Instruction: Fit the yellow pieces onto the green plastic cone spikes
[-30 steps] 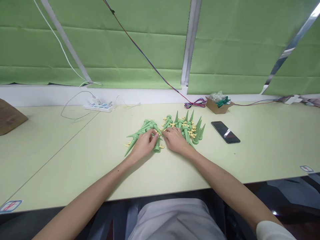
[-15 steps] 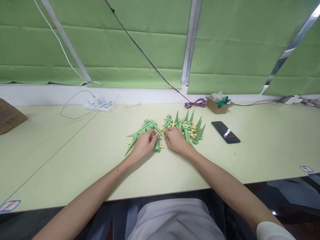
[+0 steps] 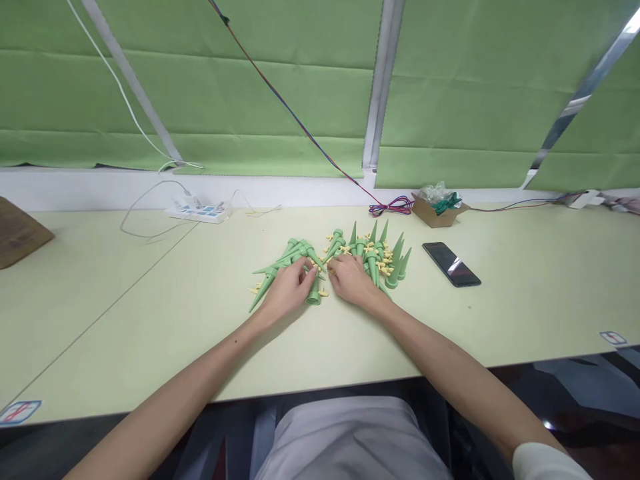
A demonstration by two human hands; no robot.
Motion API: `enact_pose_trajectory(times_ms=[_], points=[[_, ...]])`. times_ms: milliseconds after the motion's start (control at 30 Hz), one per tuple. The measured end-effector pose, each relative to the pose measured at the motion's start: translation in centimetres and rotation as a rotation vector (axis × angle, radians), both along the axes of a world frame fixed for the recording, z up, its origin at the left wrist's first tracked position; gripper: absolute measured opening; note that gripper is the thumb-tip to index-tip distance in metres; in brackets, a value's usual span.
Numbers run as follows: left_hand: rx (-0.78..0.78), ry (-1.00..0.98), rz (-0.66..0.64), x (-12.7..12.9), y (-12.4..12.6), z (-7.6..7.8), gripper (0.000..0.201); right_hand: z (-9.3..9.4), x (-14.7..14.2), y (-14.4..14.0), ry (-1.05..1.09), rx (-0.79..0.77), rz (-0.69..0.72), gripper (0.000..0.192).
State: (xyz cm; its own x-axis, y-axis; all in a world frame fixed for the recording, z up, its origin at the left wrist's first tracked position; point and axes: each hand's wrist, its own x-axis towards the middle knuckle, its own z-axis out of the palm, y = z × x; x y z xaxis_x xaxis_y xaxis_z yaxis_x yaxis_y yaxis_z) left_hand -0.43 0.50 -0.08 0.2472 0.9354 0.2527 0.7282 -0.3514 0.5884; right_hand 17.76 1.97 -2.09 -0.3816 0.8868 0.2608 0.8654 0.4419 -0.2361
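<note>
Several green plant watering spikes (image 3: 373, 263) with small yellow valves (image 3: 387, 270) lie heaped to the right of centre on the table. Another group of green spikes (image 3: 270, 279) lies to the left, partly under my left hand. My left hand (image 3: 293, 283) has thumb and fingers pinched together among these spikes, with yellow bits close to the fingertips. One spike's open round end (image 3: 313, 300) points toward me just below that thumb. Facing it, my right hand (image 3: 351, 277) is curled at the near left edge of the right heap. Its fingers hide whatever they grip.
A black phone (image 3: 451, 265) lies right of the spikes. Behind it stands a small cardboard box (image 3: 436, 213) with plastic bags, beside coiled red-blue wire (image 3: 393, 207). A white power strip (image 3: 200, 212) and cables are at the back left, with a brown object (image 3: 23, 233) farther left.
</note>
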Motion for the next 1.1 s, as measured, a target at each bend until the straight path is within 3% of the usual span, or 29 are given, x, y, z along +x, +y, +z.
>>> enact_pose_trajectory(times_ms=[633, 1100], points=[[-0.007, 0.002, -0.008, 0.02, -0.03, 0.01, 0.026, 0.32, -0.17, -0.07, 0.009, -0.008, -0.015, 0.027], [-0.016, 0.007, 0.001, 0.09, -0.06, 0.07, 0.026, 0.13, -0.06, 0.07, 0.112, -0.025, 0.000, 0.019]])
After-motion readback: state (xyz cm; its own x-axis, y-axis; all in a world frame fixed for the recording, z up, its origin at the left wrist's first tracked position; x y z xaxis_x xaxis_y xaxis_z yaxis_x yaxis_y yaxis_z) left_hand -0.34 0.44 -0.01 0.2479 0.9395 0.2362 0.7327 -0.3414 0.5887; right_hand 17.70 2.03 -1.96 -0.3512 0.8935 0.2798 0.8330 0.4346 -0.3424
